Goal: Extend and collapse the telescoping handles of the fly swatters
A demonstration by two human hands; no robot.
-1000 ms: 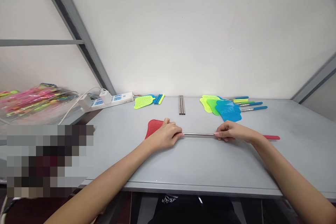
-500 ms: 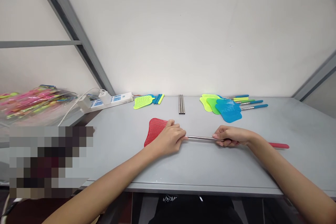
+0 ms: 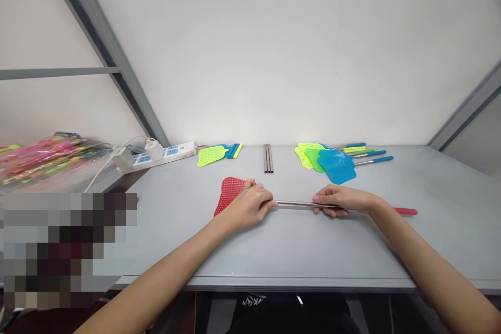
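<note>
Across the near part of the grey table (image 3: 305, 255), between your two hands, lies the red fly swatter (image 3: 297, 204), its long axis running left to right, square to your body. Your left hand (image 3: 252, 204) is closed around it just beside the perforated head (image 3: 230, 192), which reaches out past your knuckles to the left; your hand covers the joint of head and shaft, so you cannot tell from here how well it is seated. Your right hand (image 3: 332, 201) pinches the metal shaft (image 3: 287, 203) between thumb and fingers, with little gap in the grip, and a bare stretch of metal shows between the two hands. Past your right wrist the red handle (image 3: 405, 211) sticks out, in line with the shaft, so your right hand is the nearer one to it and your left the nearer to the head. Behind your work, well apart from it, stand three metal tubes (image 3: 268, 159) side by side, lying flat and pointing away from you, with a pile of fly swatters (image 3: 338, 167) to their right.
</note>
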